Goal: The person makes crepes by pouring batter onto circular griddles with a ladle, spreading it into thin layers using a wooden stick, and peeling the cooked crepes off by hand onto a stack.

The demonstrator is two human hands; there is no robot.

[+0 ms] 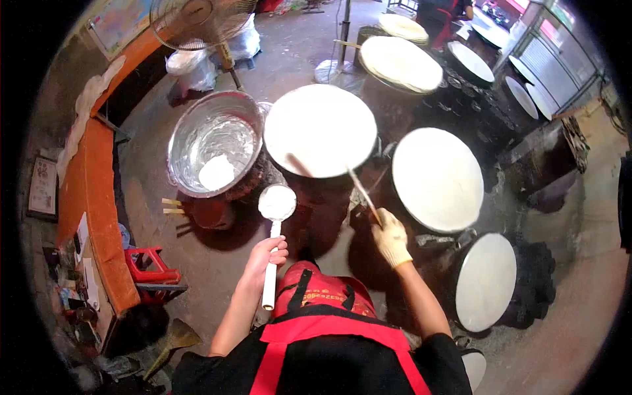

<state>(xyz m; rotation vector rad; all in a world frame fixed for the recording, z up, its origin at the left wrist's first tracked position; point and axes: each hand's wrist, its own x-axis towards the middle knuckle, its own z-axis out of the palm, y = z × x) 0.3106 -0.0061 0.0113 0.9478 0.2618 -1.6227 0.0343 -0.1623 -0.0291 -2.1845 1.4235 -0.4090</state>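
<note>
Over the middle of the floor (148, 155), the left hand (271, 251) has its fingers wrapped round one white-handled ladle (269, 284) of white goo; the gloved right hand (391, 238) has its fingers round one thin stick (362, 190) by one flat, round pan (320, 130).

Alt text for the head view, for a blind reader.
Bare left hand holds a white-handled ladle of white paste near a silver metal pot; right hand, in a cream glove, holds a thin stick near a large round white disc, more discs around.
</note>
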